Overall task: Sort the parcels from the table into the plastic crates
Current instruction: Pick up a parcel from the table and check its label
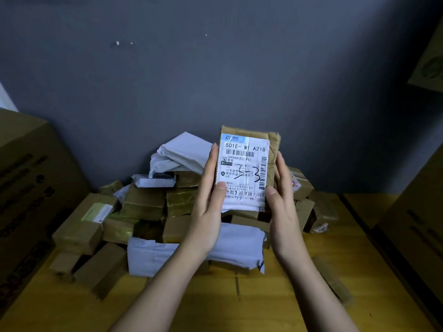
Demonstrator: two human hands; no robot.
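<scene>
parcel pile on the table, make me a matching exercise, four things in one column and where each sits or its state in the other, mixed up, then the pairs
Things
1. labelled brown parcel
2. grey mailer bag
3. big cardboard carton
4. white mailer bag

Places or states
A. flat at the near edge of the pile on the table
B. crumpled on top of the pile, by the wall
C. held up between the left hand and the right hand, label facing the camera
D. standing at the far left, beside the table

Pairs: 1-C, 2-B, 3-D, 4-A
</scene>
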